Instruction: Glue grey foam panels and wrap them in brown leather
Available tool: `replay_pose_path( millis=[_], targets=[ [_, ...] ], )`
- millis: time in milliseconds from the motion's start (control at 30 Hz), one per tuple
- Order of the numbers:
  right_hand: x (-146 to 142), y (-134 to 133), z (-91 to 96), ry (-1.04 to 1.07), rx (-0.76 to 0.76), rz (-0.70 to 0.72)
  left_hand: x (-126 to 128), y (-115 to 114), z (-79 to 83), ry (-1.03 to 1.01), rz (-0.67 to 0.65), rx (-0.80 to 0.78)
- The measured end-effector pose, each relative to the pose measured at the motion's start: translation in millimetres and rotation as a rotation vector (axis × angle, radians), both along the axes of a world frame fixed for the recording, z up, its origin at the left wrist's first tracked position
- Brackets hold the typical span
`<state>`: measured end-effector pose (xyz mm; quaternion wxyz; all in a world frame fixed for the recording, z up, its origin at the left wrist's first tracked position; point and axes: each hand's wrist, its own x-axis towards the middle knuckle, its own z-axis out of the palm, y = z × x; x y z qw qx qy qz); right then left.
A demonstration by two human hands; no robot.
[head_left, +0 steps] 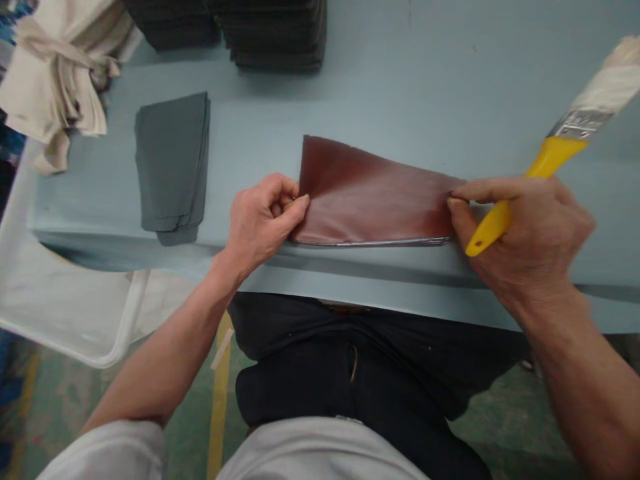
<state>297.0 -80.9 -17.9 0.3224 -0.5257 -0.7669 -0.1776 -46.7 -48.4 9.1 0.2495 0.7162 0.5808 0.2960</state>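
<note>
A glossy reddish-brown leather piece (pixel 375 193), wider at its left end, lies near the front edge of the table. Thin layered edges show along its lower side. My left hand (pixel 267 217) pinches its left end between thumb and fingers. At the opposite end, my right hand (pixel 530 233) pinches the right edge with thumb and forefinger. That same hand also keeps a paintbrush (pixel 557 150) with a yellow handle across its palm, pale bristles pointing up and to the right. Left of the leather lies a small stack of dark grey-green cut pieces (pixel 173 160).
Tall stacks of dark pieces (pixel 277 33) stand at the back of the blue-grey table (pixel 400 80). Cream cloth strips (pixel 65 73) hang over the far left corner. Below the left edge sits a white plastic tub (pixel 115 333).
</note>
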Motion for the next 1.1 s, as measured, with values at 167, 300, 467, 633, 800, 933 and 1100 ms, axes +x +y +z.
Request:
replay_pose_path(
  millis=[167,300,467,633,800,933,1100],
  targets=[
    [-2,-6,7.8,0.022,-0.077,0.021,1,-1,0.0,0.004,0.003,0.004],
    [-5,-6,8.0,0.054,-0.047,0.042,2,-1,-3.1,-0.011,0.016,0.031],
    [-6,-8,5.6,0.050,-0.118,-0.026,2,-1,-4.3,-0.020,0.031,0.055],
    [-8,-10,6.1,0.061,-0.177,-0.063,4,-14,4.7,0.224,0.015,0.413],
    [-11,-10,6.8,0.072,-0.202,-0.076,16,-43,15.2,0.349,-0.189,0.576],
    [-12,-10,5.8,0.097,-0.264,-0.109,22,-56,6.9,0.392,-0.316,0.520],
    [-12,-9,4.2,0.070,-0.232,-0.118,23,-55,-5.3,0.466,-0.456,0.383]
  ],
)
